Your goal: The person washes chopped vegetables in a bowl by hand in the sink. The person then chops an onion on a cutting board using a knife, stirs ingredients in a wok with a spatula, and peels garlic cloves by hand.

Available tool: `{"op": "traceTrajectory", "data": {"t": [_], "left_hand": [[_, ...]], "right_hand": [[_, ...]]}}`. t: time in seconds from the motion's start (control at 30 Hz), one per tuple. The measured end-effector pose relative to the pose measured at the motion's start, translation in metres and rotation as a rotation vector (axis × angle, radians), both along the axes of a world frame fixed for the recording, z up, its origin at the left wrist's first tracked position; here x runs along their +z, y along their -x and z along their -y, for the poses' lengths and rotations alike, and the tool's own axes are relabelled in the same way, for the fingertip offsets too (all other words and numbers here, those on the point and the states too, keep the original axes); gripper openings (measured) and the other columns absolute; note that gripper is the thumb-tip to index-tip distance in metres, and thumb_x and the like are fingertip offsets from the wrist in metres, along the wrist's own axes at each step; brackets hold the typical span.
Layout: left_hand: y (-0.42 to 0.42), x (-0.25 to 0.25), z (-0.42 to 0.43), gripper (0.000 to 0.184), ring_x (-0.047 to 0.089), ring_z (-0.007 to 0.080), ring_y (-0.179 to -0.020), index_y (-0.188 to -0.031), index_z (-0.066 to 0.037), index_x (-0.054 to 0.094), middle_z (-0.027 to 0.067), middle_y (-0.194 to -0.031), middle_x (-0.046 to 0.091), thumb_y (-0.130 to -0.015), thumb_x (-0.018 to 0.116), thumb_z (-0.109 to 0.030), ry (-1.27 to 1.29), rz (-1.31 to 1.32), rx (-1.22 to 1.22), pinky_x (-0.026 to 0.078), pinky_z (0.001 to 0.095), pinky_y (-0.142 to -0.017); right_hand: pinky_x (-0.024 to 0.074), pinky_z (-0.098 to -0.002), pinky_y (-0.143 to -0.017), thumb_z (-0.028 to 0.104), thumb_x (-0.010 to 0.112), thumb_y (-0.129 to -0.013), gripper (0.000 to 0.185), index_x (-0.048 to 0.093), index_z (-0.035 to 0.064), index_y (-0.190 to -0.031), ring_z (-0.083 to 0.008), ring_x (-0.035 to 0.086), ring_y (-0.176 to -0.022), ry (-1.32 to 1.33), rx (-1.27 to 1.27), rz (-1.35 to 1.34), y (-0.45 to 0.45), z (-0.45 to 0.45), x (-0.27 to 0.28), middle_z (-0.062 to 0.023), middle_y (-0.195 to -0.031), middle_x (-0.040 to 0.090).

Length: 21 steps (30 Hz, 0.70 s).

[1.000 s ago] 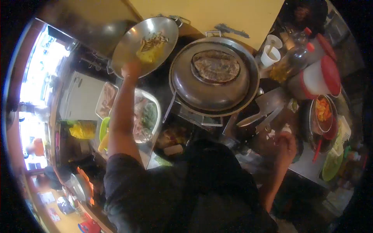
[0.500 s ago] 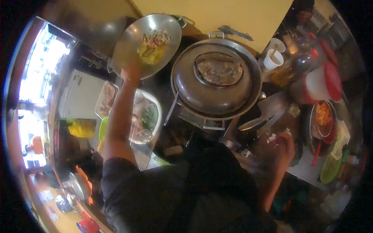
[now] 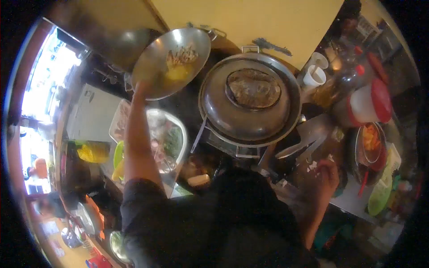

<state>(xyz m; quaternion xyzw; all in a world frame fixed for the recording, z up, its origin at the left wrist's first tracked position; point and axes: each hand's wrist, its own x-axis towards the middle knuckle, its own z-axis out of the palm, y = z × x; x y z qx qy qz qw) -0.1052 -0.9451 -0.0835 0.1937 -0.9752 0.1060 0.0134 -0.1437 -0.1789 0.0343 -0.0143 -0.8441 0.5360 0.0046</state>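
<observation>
My left hand [image 3: 142, 88] is at the near-left rim of a metal wok [image 3: 196, 47], smeared by motion, its fingers hard to make out. Inside the wok lie browned chopped pieces [image 3: 183, 55] and a yellow liquid or egg-like patch [image 3: 178, 72]. My right hand [image 3: 328, 175] rests over a dark chopping board [image 3: 308, 185], fingers curled together beside small white chopped bits [image 3: 312, 165]. Whatever they pinch is hidden. A broad-bladed metal tool [image 3: 313, 129], perhaps a cleaver, lies beyond that hand.
A large lidded pan [image 3: 250, 123] stands between my arms. Left of it are a white basin [image 3: 184, 143] of meat and greens and a tray [image 3: 112, 127]. To the right stand white cups [image 3: 315, 77], a red-lidded tub [image 3: 380, 100] and a bowl of orange food [image 3: 371, 136].
The whole view has shifted slightly, with the wok and pan lower in it. A slotted shape seen in the wok's yellow patch no longer shows. My right hand stays over the board.
</observation>
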Motion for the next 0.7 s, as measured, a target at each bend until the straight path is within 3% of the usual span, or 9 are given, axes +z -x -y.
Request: {"op": "traceTrajectory", "data": {"t": [0.07, 0.17, 0.33, 0.47, 0.53, 0.67, 0.7], "left_hand": [[0.017, -0.001, -0.008, 0.03, 0.063, 0.0349, -0.085, -0.092, -0.007, 0.067, 0.017, -0.092, 0.065, -0.081, 0.055, -0.032, 0.039, 0.007, -0.072, 0.05, 0.044, -0.07], [0.012, 0.014, -0.004, 0.027, 0.063, 0.0337, -0.082, -0.092, -0.006, 0.066, 0.0169, -0.09, 0.065, -0.082, 0.055, -0.028, 0.079, 0.049, -0.123, 0.05, 0.0446, -0.068], [-0.041, 0.09, -0.059, 0.023, 0.064, 0.0325, -0.081, -0.094, -0.006, 0.065, 0.0165, -0.089, 0.065, -0.084, 0.052, -0.024, -0.062, -0.057, 0.194, 0.051, 0.0443, -0.068], [-0.03, 0.067, -0.051, 0.025, 0.063, 0.0325, -0.085, -0.098, -0.008, 0.064, 0.0167, -0.095, 0.063, -0.084, 0.053, -0.026, -0.163, -0.02, 0.329, 0.05, 0.0441, -0.07], [-0.002, 0.043, -0.055, 0.027, 0.062, 0.0325, -0.087, -0.1, -0.009, 0.063, 0.0168, -0.098, 0.063, -0.084, 0.054, -0.027, -0.145, -0.028, 0.222, 0.05, 0.0441, -0.071], [0.046, 0.037, -0.075, 0.03, 0.061, 0.0326, -0.091, -0.105, -0.01, 0.062, 0.017, -0.104, 0.061, -0.083, 0.055, -0.03, -0.165, -0.061, 0.185, 0.05, 0.044, -0.074], [0.046, 0.048, -0.079, 0.031, 0.061, 0.0326, -0.092, -0.106, -0.01, 0.061, 0.0171, -0.105, 0.061, -0.083, 0.055, -0.031, -0.191, -0.066, 0.216, 0.05, 0.0439, -0.074]], "right_hand": [[0.0453, -0.0275, -0.075, 0.009, 0.058, -0.082, 0.013, 0.064, 0.0033, -0.092, -0.0154, 0.057, -0.082, -0.079, 0.01, -0.034, 0.001, 0.002, 0.0, -0.0059, -0.09, 0.064], [0.0451, -0.0274, -0.074, 0.008, 0.058, -0.082, 0.012, 0.064, 0.0027, -0.091, -0.015, 0.056, -0.081, 0.124, -0.035, 0.04, 0.009, 0.0, -0.006, -0.0057, -0.089, 0.064], [0.0452, -0.0272, -0.073, 0.008, 0.058, -0.083, 0.012, 0.064, 0.0034, -0.093, -0.0147, 0.056, -0.08, 0.126, 0.016, 0.033, 0.014, -0.001, -0.001, -0.0051, -0.09, 0.063], [0.0451, -0.0279, -0.074, 0.007, 0.057, -0.083, 0.013, 0.064, 0.0036, -0.094, -0.0152, 0.056, -0.081, 0.195, -0.004, 0.051, 0.014, -0.006, -0.015, -0.0048, -0.091, 0.063], [0.0386, -0.0203, -0.051, 0.001, 0.051, -0.083, 0.014, 0.061, 0.0062, -0.092, -0.0068, 0.05, -0.061, 0.108, -0.011, -0.055, 0.012, -0.006, -0.022, -0.0004, -0.074, 0.055], [0.0384, -0.02, -0.051, 0.003, 0.052, -0.084, 0.013, 0.06, 0.0074, -0.092, -0.0063, 0.05, -0.061, 0.116, 0.006, -0.062, 0.013, -0.006, -0.014, 0.0001, -0.073, 0.055], [0.0416, -0.0243, -0.064, 0.004, 0.054, -0.084, 0.012, 0.062, 0.0053, -0.093, -0.0113, 0.053, -0.072, 0.124, -0.006, -0.012, 0.014, -0.008, -0.013, -0.003, -0.082, 0.059]]}}
